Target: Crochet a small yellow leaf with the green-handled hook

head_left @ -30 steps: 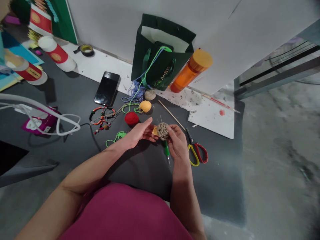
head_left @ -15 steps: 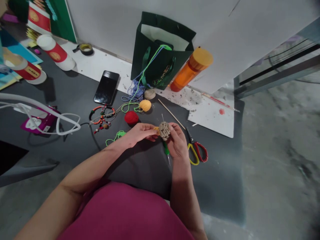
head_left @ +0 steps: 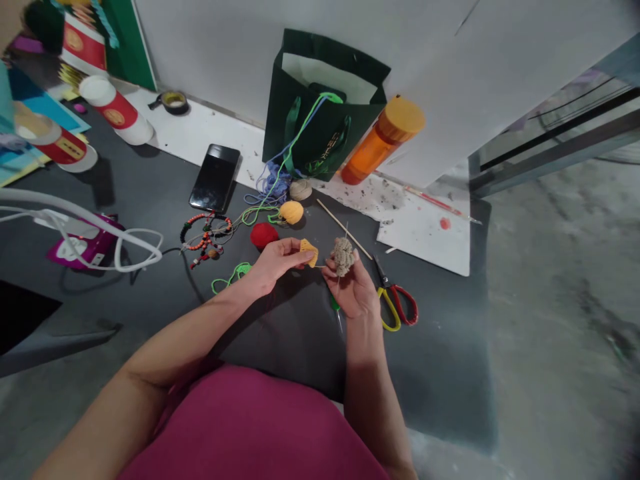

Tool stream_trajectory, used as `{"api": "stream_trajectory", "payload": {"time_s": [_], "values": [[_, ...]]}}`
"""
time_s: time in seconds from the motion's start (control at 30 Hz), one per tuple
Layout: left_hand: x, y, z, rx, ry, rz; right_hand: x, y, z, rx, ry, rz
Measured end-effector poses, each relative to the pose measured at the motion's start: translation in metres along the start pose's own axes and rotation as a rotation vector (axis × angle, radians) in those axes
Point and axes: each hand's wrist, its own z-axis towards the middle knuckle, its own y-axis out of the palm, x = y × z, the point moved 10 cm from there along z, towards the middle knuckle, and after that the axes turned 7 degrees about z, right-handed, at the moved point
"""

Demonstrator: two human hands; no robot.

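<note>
The person's maroon top (head_left: 250,427) occupies the lower foreground. Both forearms extend forward from it over a dark grey mat (head_left: 295,353).

The left hand (head_left: 275,263) pinches a small yellow crocheted piece (head_left: 309,253) between thumb and fingertips, with the remaining fingers loosely extended. The right hand (head_left: 353,291) is partly open, palm up, and pinches a tan coiled yarn piece (head_left: 343,257) between its fingertips. A thin pin-like shaft protrudes from the top of this piece. The two pieces are near each other but not touching; any thread between them is too fine to confirm.

A green-handled crochet hook (head_left: 335,305) lies at 6 o'clock from the pieces, just below the right hand. Red-and-yellow-handled scissors (head_left: 395,305) lie at 4 o'clock, and a wooden skewer (head_left: 345,230) runs past at 12 o'clock.

A green yarn strand (head_left: 230,278) lies at 8 o'clock, and a red yarn ball (head_left: 264,235) at 9 o'clock. A yellow yarn ball (head_left: 291,212) and a beige yarn ball (head_left: 300,190) lie at 11 o'clock. Beaded strings (head_left: 205,233) lie at 10 o'clock, with a black smartphone (head_left: 215,178) beyond them. Farther out, a dark green paper bag (head_left: 320,110) stands at 12 o'clock, and an orange plastic bottle (head_left: 383,140) lies at 1 o'clock.
</note>
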Motion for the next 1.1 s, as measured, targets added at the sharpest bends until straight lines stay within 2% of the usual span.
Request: {"api": "stream_trajectory", "payload": {"time_s": [0.27, 0.47, 0.63, 0.87, 1.1], "values": [[0.009, -0.015, -0.003, 0.207, 0.127, 0.072, 0.003, 0.007, -0.004, -0.057, 0.021, -0.072], [0.01, -0.014, -0.006, 0.297, 0.184, 0.059, 0.006, 0.018, -0.007, -0.076, -0.035, -0.132], [0.005, -0.008, -0.005, 0.277, 0.176, 0.014, 0.013, 0.018, -0.007, -0.058, -0.03, -0.126], [0.006, -0.009, -0.009, 0.223, 0.167, -0.037, 0.002, 0.008, -0.004, -0.043, -0.056, -0.171], [-0.002, 0.001, -0.01, 0.108, 0.047, -0.132, 0.012, 0.007, -0.003, -0.076, 0.042, 0.002]]}}
